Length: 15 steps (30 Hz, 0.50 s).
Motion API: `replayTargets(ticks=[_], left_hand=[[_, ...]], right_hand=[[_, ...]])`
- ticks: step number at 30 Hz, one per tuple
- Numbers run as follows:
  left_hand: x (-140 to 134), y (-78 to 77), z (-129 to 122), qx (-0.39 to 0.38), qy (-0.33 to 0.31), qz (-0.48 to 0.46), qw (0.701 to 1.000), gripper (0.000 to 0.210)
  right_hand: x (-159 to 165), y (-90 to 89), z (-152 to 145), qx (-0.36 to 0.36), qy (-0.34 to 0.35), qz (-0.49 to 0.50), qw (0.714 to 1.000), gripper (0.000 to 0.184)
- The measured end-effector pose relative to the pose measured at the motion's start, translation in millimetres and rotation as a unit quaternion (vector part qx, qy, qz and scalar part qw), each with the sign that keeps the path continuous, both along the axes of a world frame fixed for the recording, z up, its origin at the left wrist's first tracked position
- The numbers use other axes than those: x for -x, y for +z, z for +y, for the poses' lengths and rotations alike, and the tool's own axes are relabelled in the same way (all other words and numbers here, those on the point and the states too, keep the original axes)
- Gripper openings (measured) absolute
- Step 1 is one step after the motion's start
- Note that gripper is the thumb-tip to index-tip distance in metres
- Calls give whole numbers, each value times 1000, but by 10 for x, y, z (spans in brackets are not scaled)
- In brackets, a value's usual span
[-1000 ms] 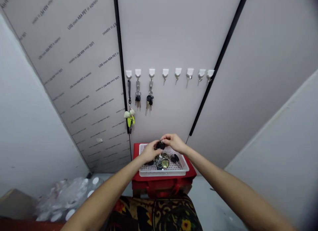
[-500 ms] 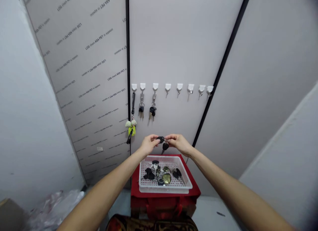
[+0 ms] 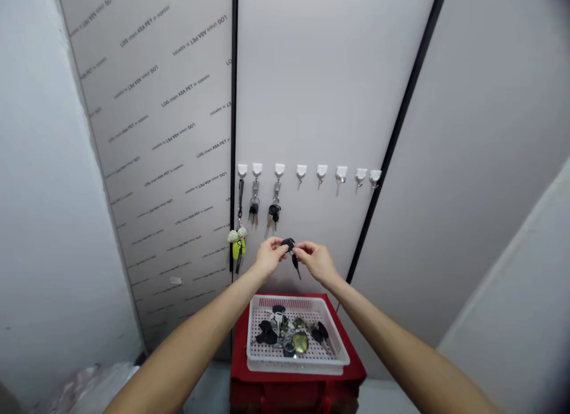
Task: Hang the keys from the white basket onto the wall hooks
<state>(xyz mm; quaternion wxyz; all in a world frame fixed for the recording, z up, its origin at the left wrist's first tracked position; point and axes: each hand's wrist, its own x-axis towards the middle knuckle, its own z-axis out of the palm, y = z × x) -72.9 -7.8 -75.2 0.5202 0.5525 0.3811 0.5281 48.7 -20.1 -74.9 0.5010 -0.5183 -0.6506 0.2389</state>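
Observation:
My left hand (image 3: pixel 268 256) and my right hand (image 3: pixel 314 260) are raised together in front of the wall, both pinching one black key set (image 3: pixel 290 249); a key dangles from it between the hands. Below them a white perforated basket (image 3: pixel 262 359) holds several more keys and a brass tag. On the wall above runs a row of white hooks (image 3: pixel 301 171). The three leftmost hooks carry key sets (image 3: pixel 274 208), one with a yellow-green tag (image 3: pixel 237 246) on a black strap.
The basket rests on a red box (image 3: pixel 358 366) against the grey wall panels. Two black vertical strips (image 3: pixel 234 105) divide the panels. Crumpled clear plastic (image 3: pixel 84 387) lies on the floor at lower left.
Both hands lifted the black key set out of the basket and up toward the hook row. The view tilted upward, so the basket now sits lower in the picture.

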Motion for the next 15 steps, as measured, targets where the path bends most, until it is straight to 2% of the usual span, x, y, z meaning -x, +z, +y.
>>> replayTargets(ticks=[5, 9, 13, 15], left_hand=[[-46, 181, 161, 17, 37, 3, 999, 9], [-96, 427, 309, -3, 42, -34, 999, 11], [-73, 596, 383, -25, 25, -42, 999, 11], [-42, 632, 379, -36, 3, -36, 999, 10]], right_hand=[[-48, 340, 158, -54, -40, -48, 997, 16], [-20, 591, 221, -38, -1, -42, 998, 21], [22, 631, 190, 22, 34, 48, 998, 32], [12, 621, 177, 36, 61, 51, 996, 34]])
